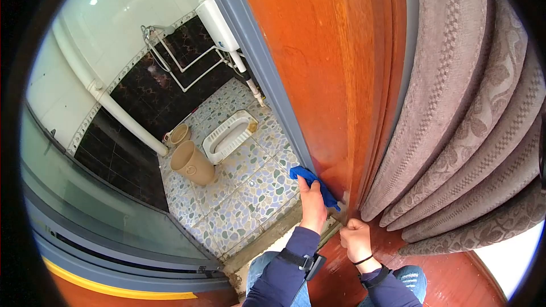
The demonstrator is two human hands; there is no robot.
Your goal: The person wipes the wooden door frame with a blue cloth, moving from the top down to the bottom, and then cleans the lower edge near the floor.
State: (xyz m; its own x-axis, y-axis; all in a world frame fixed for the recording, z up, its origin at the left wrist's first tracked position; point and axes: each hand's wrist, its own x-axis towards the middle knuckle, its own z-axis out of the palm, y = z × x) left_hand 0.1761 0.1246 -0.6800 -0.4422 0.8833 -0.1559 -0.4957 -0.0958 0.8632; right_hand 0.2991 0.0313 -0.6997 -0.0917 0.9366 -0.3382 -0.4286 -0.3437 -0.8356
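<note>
A blue cloth is pressed against the foot of the wooden door frame, low down by the floor. My left hand holds this cloth, with the fingers partly hidden behind it. Just to the right, my right hand is closed in a fist near the base of the frame's right edge. Nothing shows in that fist. Both my sleeves are dark blue, and a black strap with a small device sits on the left forearm.
Left of the frame lies a tiled washroom with a squat toilet, a beige bucket and a white pipe. A glass-paned door stands at the left. Grey patterned curtains hang close on the right, above a reddish wooden floor.
</note>
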